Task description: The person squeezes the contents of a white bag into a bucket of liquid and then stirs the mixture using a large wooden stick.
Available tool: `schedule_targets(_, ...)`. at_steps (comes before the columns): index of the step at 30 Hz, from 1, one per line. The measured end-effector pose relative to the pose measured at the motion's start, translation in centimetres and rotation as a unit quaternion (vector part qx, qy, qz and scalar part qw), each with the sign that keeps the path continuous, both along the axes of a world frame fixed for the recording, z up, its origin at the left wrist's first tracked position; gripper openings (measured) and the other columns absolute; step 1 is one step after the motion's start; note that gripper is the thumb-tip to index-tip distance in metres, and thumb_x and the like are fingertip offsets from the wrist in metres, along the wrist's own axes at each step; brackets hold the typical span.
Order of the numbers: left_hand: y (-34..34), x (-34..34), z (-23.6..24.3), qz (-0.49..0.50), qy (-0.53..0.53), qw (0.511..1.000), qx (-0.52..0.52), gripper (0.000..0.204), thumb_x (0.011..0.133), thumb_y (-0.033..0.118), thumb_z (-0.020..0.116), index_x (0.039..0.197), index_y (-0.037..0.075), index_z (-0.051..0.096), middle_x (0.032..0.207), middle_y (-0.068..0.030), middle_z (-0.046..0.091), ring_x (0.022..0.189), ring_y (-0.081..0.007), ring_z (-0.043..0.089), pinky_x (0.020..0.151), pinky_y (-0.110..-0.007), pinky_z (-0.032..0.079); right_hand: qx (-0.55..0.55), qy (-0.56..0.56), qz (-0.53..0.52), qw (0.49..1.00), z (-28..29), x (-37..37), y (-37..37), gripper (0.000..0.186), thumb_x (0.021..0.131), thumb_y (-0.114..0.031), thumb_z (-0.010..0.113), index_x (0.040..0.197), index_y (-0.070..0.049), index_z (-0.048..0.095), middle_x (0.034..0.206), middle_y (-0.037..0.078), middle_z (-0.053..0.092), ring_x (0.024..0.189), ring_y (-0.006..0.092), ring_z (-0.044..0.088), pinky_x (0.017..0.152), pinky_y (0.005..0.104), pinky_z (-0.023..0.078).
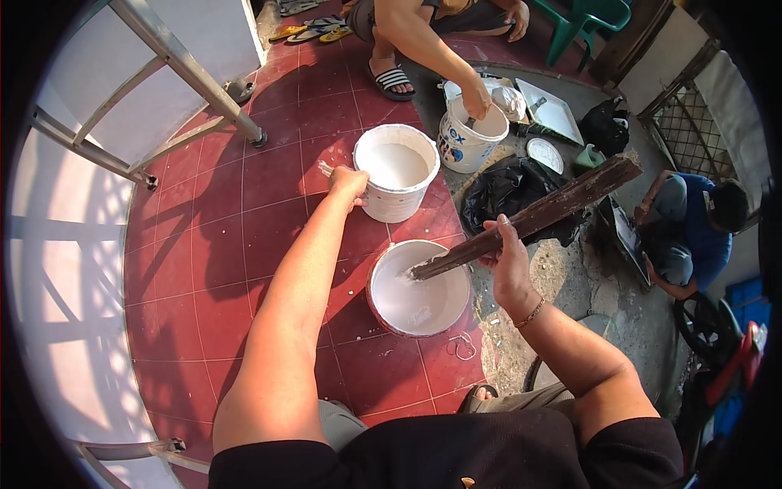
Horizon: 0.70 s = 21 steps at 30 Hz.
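Note:
My left hand (350,186) grips the left side of a white bucket (395,204) holding pale liquid, on the red tiled floor. My right hand (509,265) holds a long, rough, dark wooden plank (554,204) at a slant, its lower end dipped in the white liquid of a round tub (436,310) just in front of me. A thin loop of string (463,346) lies on the tiles beside the tub.
A co-worker (423,33) crouches behind a printed bucket (460,151), hand inside. Another person (700,236) crouches at right. Trays (550,110), a black bag (497,191) and bicycle-like parts (717,350) stand right. A metal ladder-like frame (187,73) stands upper left.

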State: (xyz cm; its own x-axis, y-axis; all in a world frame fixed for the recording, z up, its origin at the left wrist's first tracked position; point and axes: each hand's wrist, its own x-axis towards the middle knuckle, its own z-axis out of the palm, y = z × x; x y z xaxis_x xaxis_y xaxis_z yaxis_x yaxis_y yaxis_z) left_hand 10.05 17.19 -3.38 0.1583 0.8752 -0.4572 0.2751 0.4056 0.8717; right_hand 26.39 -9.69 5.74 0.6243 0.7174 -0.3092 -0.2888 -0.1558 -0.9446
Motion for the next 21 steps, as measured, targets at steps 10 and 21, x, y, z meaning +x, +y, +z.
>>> schedule_targets(10, -1.1, 0.7, 0.8, 0.069, -0.051, 0.993, -0.080, 0.036, 0.071, 0.007, 0.062, 0.104, -0.009, 0.060, 0.103, -0.0202, 0.059, 0.086, -0.0316, 0.063, 0.072, -0.050, 0.058, -0.186, 0.038, 0.117, 0.975, -0.6, 0.8, -2.6, 0.042, 0.083, -0.040, 0.067, 0.107, -0.009, 0.050, 0.093, 0.010, 0.052, 0.072, 0.0206, 0.057, 0.063, 0.0336, 0.047)
schedule_targets(21, -5.0, -7.6, 0.6, 0.041, -0.090, 0.983, -0.156, 0.025, 0.069, 0.009, 0.060, 0.094, 0.004, 0.057, 0.091, -0.0089, 0.051, 0.082, -0.0245, 0.049, 0.084, -0.054, 0.052, -0.357, -0.180, 0.422, 0.814, 0.8, 1.2, -3.5, 0.043, 0.081, -0.041, 0.067, 0.095, 0.000, 0.064, 0.078, 0.011, 0.063, 0.071, 0.0169, 0.064, 0.056, 0.0304, 0.049)
